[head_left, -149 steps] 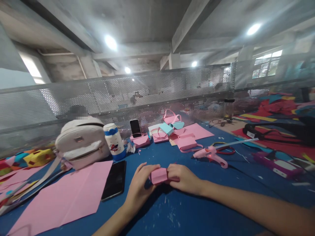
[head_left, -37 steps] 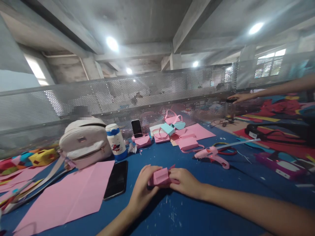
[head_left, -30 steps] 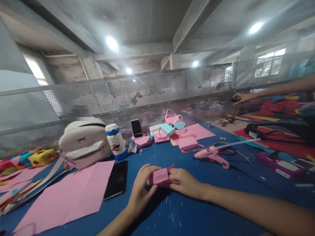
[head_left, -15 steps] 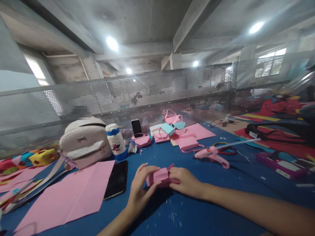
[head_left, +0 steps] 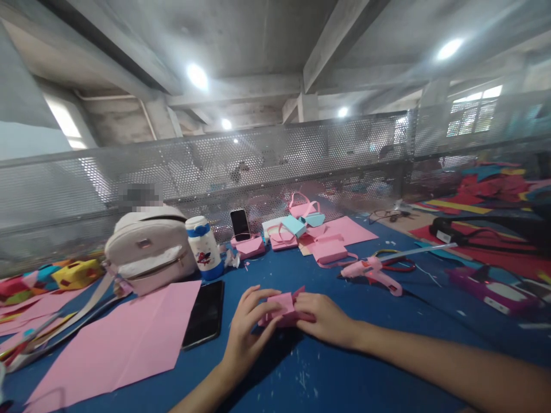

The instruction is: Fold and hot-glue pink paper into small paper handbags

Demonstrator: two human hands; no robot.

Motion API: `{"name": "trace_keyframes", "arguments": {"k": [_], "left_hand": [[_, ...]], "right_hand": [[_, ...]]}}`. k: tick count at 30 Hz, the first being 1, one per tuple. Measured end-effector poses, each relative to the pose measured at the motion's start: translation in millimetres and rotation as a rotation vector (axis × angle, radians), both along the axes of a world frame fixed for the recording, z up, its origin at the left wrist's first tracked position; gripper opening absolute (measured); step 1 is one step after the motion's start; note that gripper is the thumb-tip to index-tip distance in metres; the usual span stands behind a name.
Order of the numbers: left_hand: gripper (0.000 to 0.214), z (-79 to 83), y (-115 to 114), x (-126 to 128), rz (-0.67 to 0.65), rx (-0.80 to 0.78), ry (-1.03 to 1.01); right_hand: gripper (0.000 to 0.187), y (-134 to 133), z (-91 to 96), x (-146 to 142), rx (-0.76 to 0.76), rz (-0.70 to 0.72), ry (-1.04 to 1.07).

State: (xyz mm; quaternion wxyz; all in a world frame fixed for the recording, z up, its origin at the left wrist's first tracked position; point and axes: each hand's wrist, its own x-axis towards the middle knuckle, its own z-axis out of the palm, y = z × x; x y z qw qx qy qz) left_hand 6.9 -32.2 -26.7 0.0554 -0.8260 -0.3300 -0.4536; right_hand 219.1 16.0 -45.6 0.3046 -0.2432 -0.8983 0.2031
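A small folded pink paper box (head_left: 282, 305) is between my two hands, just above the blue table. My left hand (head_left: 247, 324) grips its left end, fingers over the top and thumb along the near side. At the other end my right hand (head_left: 321, 318) pinches the box, with fingers behind and thumb in front. A pointed pink flap sticks up beside the right fingertips. Part of the box is hidden by the fingers. To the right of my right hand lies a pink glue gun (head_left: 372, 272) with a clear glue stick in it.
Left of my hands lie a black phone (head_left: 204, 312) and a large pink sheet (head_left: 116, 338). A backpack (head_left: 148, 246) and a bottle (head_left: 204, 246) stand behind them. Several small paper bags (head_left: 329, 250) sit at the back, scissors (head_left: 394, 261) behind the glue gun. A perforated metal screen (head_left: 258, 172) borders the table.
My left fingers have shifted slightly on the box, the index finger now lying further across its top. My right hand holds its end as before.
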Motion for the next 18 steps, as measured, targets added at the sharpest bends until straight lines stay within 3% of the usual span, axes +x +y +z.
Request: {"name": "trace_keyframes", "arguments": {"k": [4,7,13,18], "left_hand": [[0.017,0.9,1,-2,0.009,0.021,0.012],[0.019,1.2,1,-3,0.002,0.039,0.027],[0.042,-0.5,2,-3,-0.023,0.019,0.030],[0.039,-0.2,0,-2,-0.040,-0.002,0.016]], "right_hand": [[0.017,-2,7.3,-1,-0.245,0.109,0.162],[0.031,-1,12.5,0,-0.433,0.176,0.268],[0.048,4,17.9,7,-0.572,0.334,0.243],[0.049,0,18.8,7,-0.769,0.395,0.297]]}}
